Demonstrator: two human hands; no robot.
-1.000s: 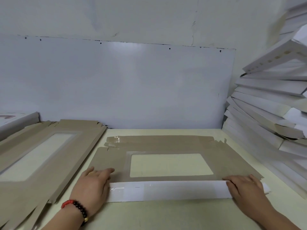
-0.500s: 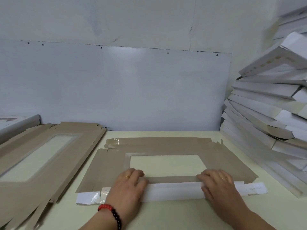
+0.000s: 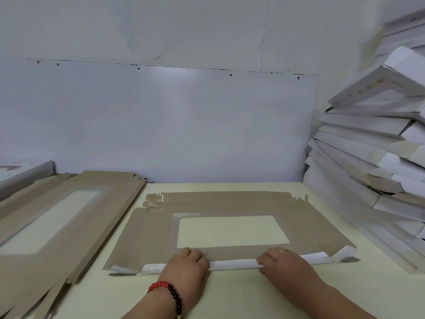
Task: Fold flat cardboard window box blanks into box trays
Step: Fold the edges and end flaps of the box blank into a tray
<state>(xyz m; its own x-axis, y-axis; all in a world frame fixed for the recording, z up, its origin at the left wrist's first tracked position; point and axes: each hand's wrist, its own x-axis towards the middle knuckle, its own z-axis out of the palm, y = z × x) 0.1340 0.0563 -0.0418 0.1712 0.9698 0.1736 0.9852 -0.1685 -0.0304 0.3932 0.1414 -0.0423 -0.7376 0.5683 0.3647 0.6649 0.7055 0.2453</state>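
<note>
- Blank [image 3: 305, 223] lies flat on the pale table [image 3: 253, 300], brown side up, in front of the person, with a rectangular window cut in its middle through which the table shows
- Its far edge carries long flaps, with shiny clear film at the far-left corner; its near flap [image 3: 232, 264] is turned over so the white face shows as a narrow strip along the near edge
- From left: a stack [image 3: 69, 217] of more brown blanks sits at the table's left, just beside the working blank and not touching it
- Left hand [image 3: 187, 267], a bead bracelet [image 3: 170, 293] on its wrist, presses down on the strip left of centre, fingers curled over the fold
- Right hand [image 3: 284, 263] presses the same strip right of centre, fingers bent over its edge; whether either thumb is tucked under the strip cannot be told
- At the far right a leaning pile [image 3: 368, 162] of folded white trays stands against the wall
- Half a second ago the white strip was wider and lay flatter; now it is narrower and tighter, its ends curl up at both corners, and the two hands sit about where they were
</note>
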